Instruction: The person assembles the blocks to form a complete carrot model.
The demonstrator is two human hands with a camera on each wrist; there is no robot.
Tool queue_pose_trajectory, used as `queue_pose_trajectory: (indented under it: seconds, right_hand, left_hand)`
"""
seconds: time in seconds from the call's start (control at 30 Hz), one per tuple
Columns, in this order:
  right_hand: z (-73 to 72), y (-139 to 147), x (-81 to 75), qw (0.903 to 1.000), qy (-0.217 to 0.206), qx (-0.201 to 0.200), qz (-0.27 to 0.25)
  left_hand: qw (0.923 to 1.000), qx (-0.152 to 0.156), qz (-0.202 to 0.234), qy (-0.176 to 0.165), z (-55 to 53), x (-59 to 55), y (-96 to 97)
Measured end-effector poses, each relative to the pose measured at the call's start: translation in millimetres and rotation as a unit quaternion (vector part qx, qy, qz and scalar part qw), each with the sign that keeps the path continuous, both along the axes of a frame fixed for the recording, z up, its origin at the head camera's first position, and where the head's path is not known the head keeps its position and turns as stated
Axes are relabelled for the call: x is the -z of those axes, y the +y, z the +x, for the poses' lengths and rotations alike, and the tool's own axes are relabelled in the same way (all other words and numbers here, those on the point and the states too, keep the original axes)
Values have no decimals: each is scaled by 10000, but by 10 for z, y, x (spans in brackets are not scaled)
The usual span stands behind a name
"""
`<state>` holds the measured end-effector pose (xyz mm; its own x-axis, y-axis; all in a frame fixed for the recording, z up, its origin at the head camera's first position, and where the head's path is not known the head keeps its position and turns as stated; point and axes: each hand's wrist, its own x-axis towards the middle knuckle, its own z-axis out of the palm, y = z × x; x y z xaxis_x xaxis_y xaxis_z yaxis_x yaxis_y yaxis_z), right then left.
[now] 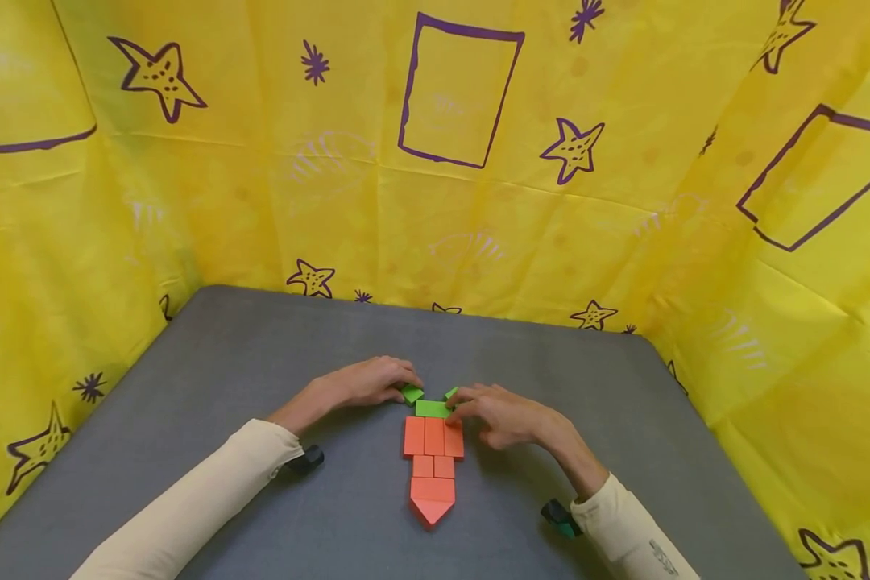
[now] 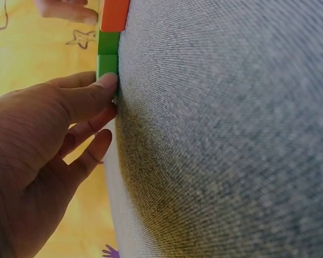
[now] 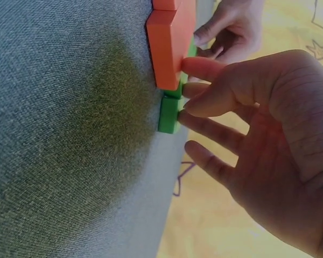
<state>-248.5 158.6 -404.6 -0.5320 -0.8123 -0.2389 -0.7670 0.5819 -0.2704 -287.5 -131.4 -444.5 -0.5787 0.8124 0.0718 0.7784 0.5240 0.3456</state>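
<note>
Flat on the grey table lies a figure of orange-red and green blocks. My left hand (image 1: 368,382) pinches a small green block (image 1: 412,394) at the figure's far left corner, thumb on its side in the left wrist view. My right hand (image 1: 503,415) has its fingers spread over the far right corner. There, its fingertips touch another small green block (image 3: 168,114) and the edge of an orange-red block (image 3: 164,54). Between the two corner blocks is a green rectangular block (image 1: 429,409), partly covered by right-hand fingers.
Nearer me, two small orange-red blocks (image 1: 424,466) and a pointed orange-red end (image 1: 432,503) continue the figure. The grey table (image 1: 319,515) extends around it. Yellow cloth (image 1: 333,217) with purple star drawings hangs behind and at both sides.
</note>
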Motion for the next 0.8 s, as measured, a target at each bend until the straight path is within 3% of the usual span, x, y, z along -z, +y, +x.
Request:
queue_pose_trajectory:
  seconds: [0.4,0.57,0.7,0.8]
  right_hand:
    - [-30,-21,0,10000,75,-43,-5]
    - [-36,-14,36,9981,484,-153,-342]
    - [-78,48,28,9866,1205,-3,-1099]
    - [-154,162,-85,9690,1750,463,-1684]
  left_hand:
    - [9999,43,130,55,-6,57,-8]
    - [9997,43,186,161,16,65,-4]
    - [9994,-213,179,184,88,-1,-55]
    - [9971,-610,213,393,127,-106,-202]
